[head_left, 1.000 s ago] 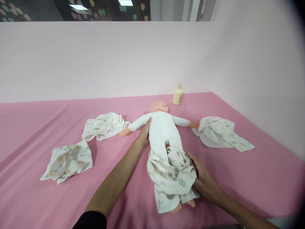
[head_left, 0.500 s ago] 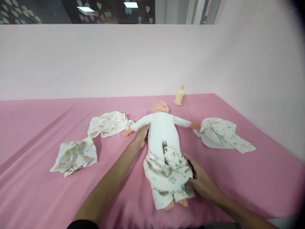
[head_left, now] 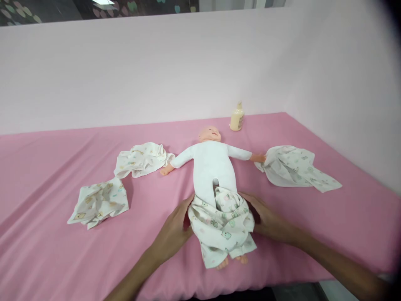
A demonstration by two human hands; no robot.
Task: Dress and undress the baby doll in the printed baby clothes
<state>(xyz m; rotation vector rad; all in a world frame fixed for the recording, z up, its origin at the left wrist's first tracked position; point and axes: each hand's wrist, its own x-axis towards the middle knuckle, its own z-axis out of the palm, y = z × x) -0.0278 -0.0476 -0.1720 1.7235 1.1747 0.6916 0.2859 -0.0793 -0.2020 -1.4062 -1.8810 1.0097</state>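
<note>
A baby doll (head_left: pixel 213 163) in a white bodysuit lies on its back, arms spread, head toward the wall. Patterned baby pants (head_left: pixel 224 234) with small green prints sit bunched around its legs and hips, and its toes poke out at the leg openings. At the pants' left side, my left hand (head_left: pixel 175 225) is closed on the waist edge, thumb and fingers apart around the fabric. My right hand (head_left: pixel 266 217) grips the opposite side in the same way; some of its fingertips are hidden behind the cloth.
On the left lie two crumpled patterned cloth pieces, one nearer (head_left: pixel 100 202) and one farther (head_left: pixel 142 159). Another patterned cloth (head_left: pixel 294 167) touches the doll's hand on the right. A cream pump bottle (head_left: pixel 237 118) stands by the white wall (head_left: pixel 140 71). Pink sheeting (head_left: pixel 50 175) covers the surface.
My left hand has moved from beside the doll's torso down to the left side of the pants. My right hand stays at the right side. The view has tilted down slightly.
</note>
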